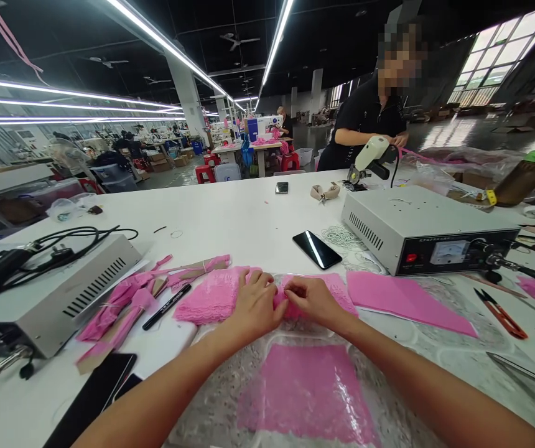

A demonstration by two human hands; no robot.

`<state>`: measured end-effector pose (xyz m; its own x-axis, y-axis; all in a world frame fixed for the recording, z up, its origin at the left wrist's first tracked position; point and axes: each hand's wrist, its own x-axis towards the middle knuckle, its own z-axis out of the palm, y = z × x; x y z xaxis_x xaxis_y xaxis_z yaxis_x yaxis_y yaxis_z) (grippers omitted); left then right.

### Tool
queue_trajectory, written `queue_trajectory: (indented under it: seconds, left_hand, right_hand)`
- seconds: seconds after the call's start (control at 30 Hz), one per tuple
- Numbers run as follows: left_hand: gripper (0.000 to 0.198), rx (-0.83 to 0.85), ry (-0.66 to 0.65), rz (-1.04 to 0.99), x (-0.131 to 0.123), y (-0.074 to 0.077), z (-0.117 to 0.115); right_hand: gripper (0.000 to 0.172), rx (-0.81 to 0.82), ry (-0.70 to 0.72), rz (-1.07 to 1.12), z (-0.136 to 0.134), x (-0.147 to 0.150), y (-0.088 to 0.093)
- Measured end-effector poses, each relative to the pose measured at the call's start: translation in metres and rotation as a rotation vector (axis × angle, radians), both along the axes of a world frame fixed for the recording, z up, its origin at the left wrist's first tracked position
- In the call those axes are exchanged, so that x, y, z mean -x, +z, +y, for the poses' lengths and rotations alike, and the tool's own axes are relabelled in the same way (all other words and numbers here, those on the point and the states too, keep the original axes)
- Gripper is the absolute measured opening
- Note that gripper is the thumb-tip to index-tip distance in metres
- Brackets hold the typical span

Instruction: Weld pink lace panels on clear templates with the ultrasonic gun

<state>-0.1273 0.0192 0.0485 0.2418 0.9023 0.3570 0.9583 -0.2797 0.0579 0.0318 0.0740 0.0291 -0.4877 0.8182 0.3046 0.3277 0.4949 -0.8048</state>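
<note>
My left hand [254, 306] and my right hand [311, 300] meet at the middle of the white table [230, 218], fingers pinched together on a stack of pink lace pieces [211, 298]. The lace spreads left and right under both hands. In front of them lies a clear plastic sheet [230, 386] with another pink lace piece [309, 392] on it. A flat pink sheet [402, 298] lies to the right of my right hand.
Two grey metal control boxes stand on the table, one left [62, 292], one right [417, 230]. A black phone [316, 249], a black marker [167, 307], pink ribbon strips [122, 305], red snips [501, 313] and another phone [94, 392] lie about. A person [370, 112] works across the table.
</note>
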Motion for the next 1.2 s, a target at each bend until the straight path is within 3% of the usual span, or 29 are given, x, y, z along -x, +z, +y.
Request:
queue_trajectory:
  seconds: [0.23, 0.43, 0.53, 0.63, 0.77, 0.87, 1.03, 1.1, 1.2]
  left_hand:
    - [0.011, 0.020, 0.057, 0.066, -0.003, -0.010, 0.011]
    - [0.005, -0.010, 0.040, 0.022, -0.008, 0.002, 0.007]
    - [0.021, 0.002, 0.022, -0.029, -0.027, 0.004, 0.004]
    - [0.033, 0.046, 0.015, -0.072, -0.054, -0.003, 0.009]
    - [0.030, 0.090, 0.033, -0.131, -0.091, -0.017, 0.025]
    - [0.022, 0.088, 0.023, -0.171, -0.113, -0.019, 0.039]
    - [0.014, 0.008, -0.170, -0.219, -0.140, -0.010, 0.040]
    - [0.014, -0.026, -0.317, -0.219, -0.146, -0.010, 0.031]
    - [0.009, -0.048, -0.539, -0.190, -0.148, -0.019, 0.014]
  right_hand:
    - [0.016, 0.041, -0.065, 0.124, 0.004, -0.009, 0.013]
    - [0.013, 0.073, -0.140, 0.224, 0.011, -0.028, 0.031]
    - [0.010, 0.085, -0.172, 0.275, 0.012, -0.030, 0.033]
    - [0.011, 0.081, -0.218, 0.328, 0.012, -0.030, 0.036]
    - [0.013, 0.053, -0.303, 0.388, 0.010, -0.043, 0.046]
    - [0.016, 0.020, -0.404, 0.429, 0.007, -0.070, 0.061]
    - [0.018, -0.049, -0.671, 0.435, -0.019, -0.142, 0.073]
    - [0.018, -0.057, -0.784, 0.400, -0.041, -0.169, 0.064]
    - [0.016, -0.033, -0.904, 0.314, -0.081, -0.201, 0.035]
